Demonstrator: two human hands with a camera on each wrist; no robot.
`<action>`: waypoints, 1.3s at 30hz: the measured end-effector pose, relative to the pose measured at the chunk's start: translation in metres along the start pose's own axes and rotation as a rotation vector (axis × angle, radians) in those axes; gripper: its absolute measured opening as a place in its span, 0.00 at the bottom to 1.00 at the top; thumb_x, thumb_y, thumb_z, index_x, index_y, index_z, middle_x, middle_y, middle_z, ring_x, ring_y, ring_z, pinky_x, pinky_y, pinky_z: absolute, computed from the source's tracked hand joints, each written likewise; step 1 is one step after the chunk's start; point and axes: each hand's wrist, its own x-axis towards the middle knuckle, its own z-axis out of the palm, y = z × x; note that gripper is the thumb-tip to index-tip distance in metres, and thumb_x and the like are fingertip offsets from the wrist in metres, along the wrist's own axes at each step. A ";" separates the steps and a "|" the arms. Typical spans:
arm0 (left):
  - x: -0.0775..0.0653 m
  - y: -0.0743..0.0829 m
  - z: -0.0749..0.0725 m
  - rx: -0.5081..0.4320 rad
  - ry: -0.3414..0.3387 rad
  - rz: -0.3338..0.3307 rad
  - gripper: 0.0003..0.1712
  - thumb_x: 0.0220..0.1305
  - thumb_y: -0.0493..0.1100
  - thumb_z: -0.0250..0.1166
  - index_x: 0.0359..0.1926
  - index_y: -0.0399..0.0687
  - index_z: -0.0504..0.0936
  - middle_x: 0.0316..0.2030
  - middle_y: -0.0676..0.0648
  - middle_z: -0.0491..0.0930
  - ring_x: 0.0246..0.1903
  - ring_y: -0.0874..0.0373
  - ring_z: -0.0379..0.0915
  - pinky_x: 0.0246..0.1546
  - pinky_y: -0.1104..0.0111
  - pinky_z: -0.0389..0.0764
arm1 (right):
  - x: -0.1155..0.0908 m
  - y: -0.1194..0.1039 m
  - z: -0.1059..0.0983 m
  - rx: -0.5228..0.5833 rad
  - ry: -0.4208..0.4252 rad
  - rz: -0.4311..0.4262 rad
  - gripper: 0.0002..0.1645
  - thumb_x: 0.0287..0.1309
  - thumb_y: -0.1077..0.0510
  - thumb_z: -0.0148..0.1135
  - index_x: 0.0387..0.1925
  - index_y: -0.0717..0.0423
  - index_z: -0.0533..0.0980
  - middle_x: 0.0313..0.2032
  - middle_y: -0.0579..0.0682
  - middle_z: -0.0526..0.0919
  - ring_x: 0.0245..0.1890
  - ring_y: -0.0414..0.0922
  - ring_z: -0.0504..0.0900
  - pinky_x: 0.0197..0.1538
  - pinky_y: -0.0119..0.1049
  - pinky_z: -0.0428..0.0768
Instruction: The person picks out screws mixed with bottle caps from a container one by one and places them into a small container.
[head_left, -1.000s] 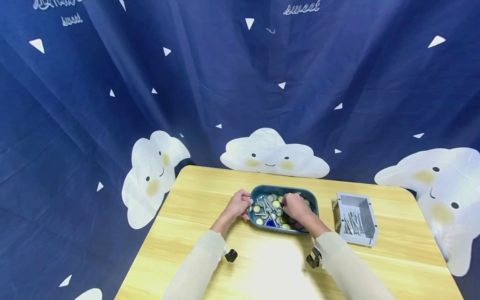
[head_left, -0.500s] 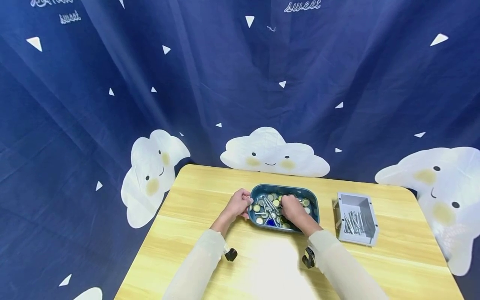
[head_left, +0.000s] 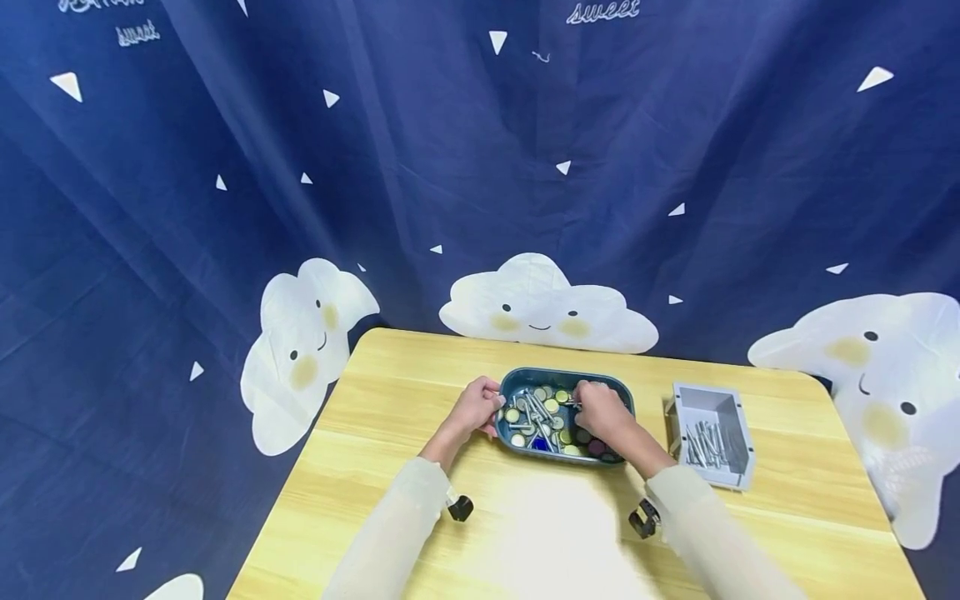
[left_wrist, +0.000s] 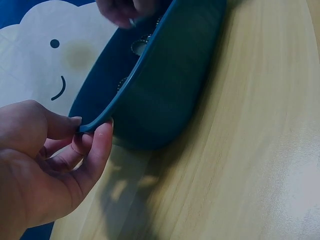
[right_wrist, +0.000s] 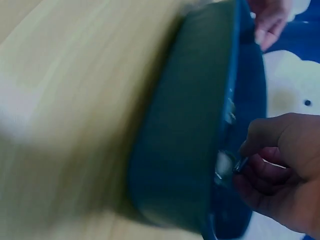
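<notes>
A dark teal oblong tub (head_left: 517,454) holds several bottle caps (head_left: 551,406), long metal screws (head_left: 538,412) and a blue piece (head_left: 540,444). My left hand (head_left: 476,406) pinches the tub's left rim between thumb and fingers; the left wrist view shows this grip closely. Inside the right half of the tub, my right hand (head_left: 602,412) pinches a small metal screw (right_wrist: 241,164), whose threaded end shows between thumb and fingers in the right wrist view. The hand hides most of that screw and some of the caps beneath.
To the right of the tub stands a light grey bin (head_left: 742,467) with several similar screws (head_left: 707,444) in it. Both rest on a wooden table (head_left: 420,367). A dark blue curtain (head_left: 480,150) with clouds hangs behind the table's far edge.
My right hand first shifted left within the tub, then back right with a metal piece between its fingers. The left hand keeps its grip on the rim.
</notes>
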 end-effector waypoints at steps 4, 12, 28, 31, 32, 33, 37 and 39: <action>0.000 0.000 0.000 0.008 0.003 -0.005 0.16 0.73 0.34 0.61 0.57 0.35 0.74 0.34 0.46 0.72 0.18 0.59 0.72 0.13 0.67 0.87 | -0.011 0.014 -0.020 0.029 0.049 -0.015 0.14 0.48 0.68 0.69 0.40 0.66 0.81 0.38 0.59 0.87 0.36 0.52 0.84 0.38 0.47 0.89; -0.002 0.001 0.002 0.023 0.001 -0.017 0.15 0.73 0.35 0.61 0.58 0.35 0.74 0.35 0.46 0.72 0.18 0.59 0.72 0.14 0.64 0.88 | -0.040 0.053 -0.062 0.066 0.130 0.067 0.12 0.50 0.67 0.66 0.39 0.67 0.82 0.32 0.57 0.86 0.35 0.54 0.83 0.44 0.56 0.88; -0.002 0.005 0.001 0.031 0.005 -0.019 0.16 0.74 0.35 0.60 0.58 0.33 0.73 0.35 0.46 0.71 0.20 0.58 0.72 0.13 0.66 0.88 | -0.077 0.117 -0.071 0.049 0.056 0.239 0.17 0.45 0.71 0.55 0.13 0.50 0.64 0.16 0.44 0.61 0.20 0.43 0.60 0.24 0.32 0.59; -0.001 0.004 0.000 0.023 0.009 -0.020 0.16 0.74 0.34 0.61 0.58 0.33 0.73 0.35 0.45 0.72 0.20 0.58 0.72 0.13 0.65 0.88 | -0.078 0.122 -0.065 0.054 -0.003 0.284 0.14 0.46 0.72 0.54 0.15 0.53 0.66 0.17 0.47 0.66 0.20 0.45 0.65 0.22 0.32 0.65; -0.001 0.004 0.000 0.020 0.010 -0.019 0.16 0.73 0.34 0.61 0.58 0.33 0.73 0.35 0.45 0.72 0.20 0.58 0.72 0.13 0.65 0.88 | -0.079 0.124 -0.063 0.055 -0.011 0.288 0.15 0.47 0.72 0.53 0.15 0.53 0.66 0.17 0.47 0.67 0.20 0.45 0.65 0.21 0.32 0.65; -0.001 0.003 0.000 0.021 0.011 -0.017 0.16 0.73 0.34 0.61 0.58 0.33 0.73 0.36 0.45 0.72 0.20 0.58 0.72 0.13 0.66 0.87 | -0.079 0.126 -0.061 0.057 -0.020 0.293 0.16 0.46 0.72 0.52 0.14 0.51 0.63 0.17 0.47 0.65 0.19 0.44 0.65 0.21 0.32 0.65; -0.002 0.002 0.001 0.021 0.010 -0.015 0.16 0.73 0.35 0.61 0.58 0.33 0.73 0.35 0.45 0.72 0.20 0.58 0.72 0.12 0.68 0.86 | -0.081 0.133 -0.053 0.049 -0.030 0.284 0.19 0.44 0.73 0.50 0.14 0.48 0.59 0.15 0.46 0.62 0.18 0.44 0.65 0.20 0.32 0.66; -0.002 0.002 0.001 0.023 0.009 -0.012 0.16 0.73 0.35 0.61 0.58 0.33 0.73 0.35 0.45 0.72 0.19 0.59 0.72 0.12 0.68 0.86 | -0.082 0.136 -0.050 0.024 -0.028 0.273 0.18 0.44 0.73 0.51 0.14 0.49 0.60 0.16 0.48 0.65 0.19 0.46 0.66 0.21 0.33 0.68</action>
